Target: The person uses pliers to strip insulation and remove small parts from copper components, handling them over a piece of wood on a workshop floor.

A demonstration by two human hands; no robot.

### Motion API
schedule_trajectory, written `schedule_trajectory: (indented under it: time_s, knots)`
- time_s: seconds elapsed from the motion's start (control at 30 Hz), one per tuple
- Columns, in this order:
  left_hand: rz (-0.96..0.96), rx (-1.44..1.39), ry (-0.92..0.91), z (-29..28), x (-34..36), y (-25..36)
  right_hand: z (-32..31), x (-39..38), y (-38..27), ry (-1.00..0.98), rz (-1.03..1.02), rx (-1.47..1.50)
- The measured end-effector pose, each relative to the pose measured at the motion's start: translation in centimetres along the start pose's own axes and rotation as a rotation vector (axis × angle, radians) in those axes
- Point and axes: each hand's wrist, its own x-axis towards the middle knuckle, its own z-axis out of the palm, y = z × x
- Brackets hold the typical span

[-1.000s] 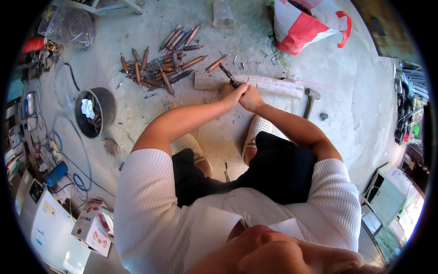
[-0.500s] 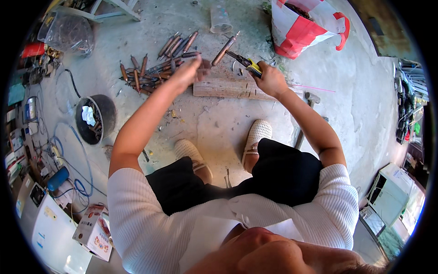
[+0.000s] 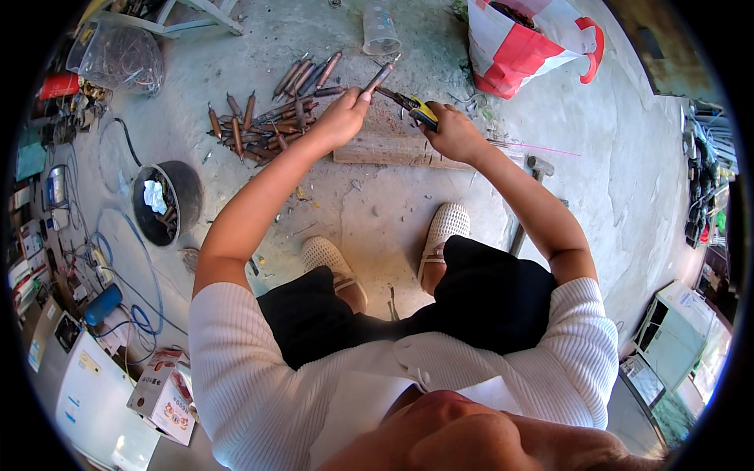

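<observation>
My left hand point(image 3: 343, 119) is closed around the lower part of a copper tube with narrowed ends point(image 3: 382, 74), which slants up and away to the right. In my closed right hand point(image 3: 457, 135) is a pair of pliers point(image 3: 416, 108) with yellow and black handles. The pliers' jaws reach to the tube just beside my left fingers; whether they still bite on it I cannot tell. Left of my left hand lies a loose pile of similar copper tubes point(image 3: 250, 135). A wooden block point(image 3: 393, 147) rests on the floor below both hands.
A hammer point(image 3: 539, 166) lies right of the block. A black bucket point(image 3: 185, 206) with scrap stands left, a red and white bag point(image 3: 522, 59) far right. A clear plastic cup point(image 3: 380, 33) lies at the far side. My shoes point(image 3: 449, 221) are close to the block.
My left hand has moved right from beside the pile and taken hold of the copper tube that the pliers held. The pliers and my right hand have shifted slightly left.
</observation>
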Motion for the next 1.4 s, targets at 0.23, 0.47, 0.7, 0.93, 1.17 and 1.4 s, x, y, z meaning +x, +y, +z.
schedule_trajectory:
  time_s: [0.23, 0.47, 0.7, 0.93, 1.17, 1.4]
  knots:
    - [0.007, -0.101, 0.199, 1.2, 0.9, -1.2, 0.3, 0.2, -0.7, 0.209, -0.061, -0.124]
    - [-0.278, -1.059, -0.29, -2.5, -0.2, -1.0, -0.1, 0.8, 1.6, -0.099, 0.083, 0.177]
    - [-0.254, -1.132, -0.437, -3.2, -0.8, -1.2, 0.8, 1.1, 2.0, -0.316, 0.147, 0.531]
    - [-0.232, -0.996, -0.394, -3.3, -0.9, -0.4, -1.0, 0.4, -1.1, -0.449, 0.366, 0.947]
    - [-0.116, -0.583, -0.241, -2.6, -1.0, -0.2, -0.9, 0.4, -1.0, -0.43, 0.358, 0.852]
    - [0.077, 0.016, -0.009, -1.3, 0.2, -2.2, -1.6, 0.4, -2.0, -0.49, 0.361, 0.743]
